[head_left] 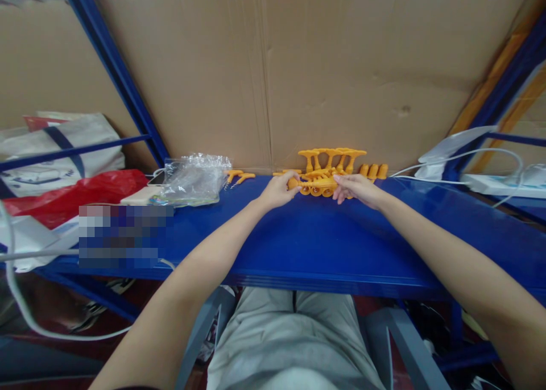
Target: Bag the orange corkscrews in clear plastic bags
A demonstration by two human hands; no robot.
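Note:
Between my two hands is a long yellow-orange plastic piece (319, 183), held level above the blue tabletop. My left hand (279, 191) has its thumb and fingers closed on the rounded left end. At the other end, my right hand (357, 190) pinches the piece with thumb and forefinger, its other fingers loosely curled. Directly behind stand several orange T-shaped plastic parts (331, 152). Round orange parts with open ends (315, 191) show just below the held piece, partly covered by it. Upright orange caps (373, 170) stand in a row beyond my right hand.
Two orange handles with thin metal pieces (239, 177) lie left of my hands, by a clear plastic bag (194, 179). Farther left are a red bag (85, 194) and a white cloth bag (68, 145). Cardboard (273, 66) walls the back; white cables (460, 154) run at right.

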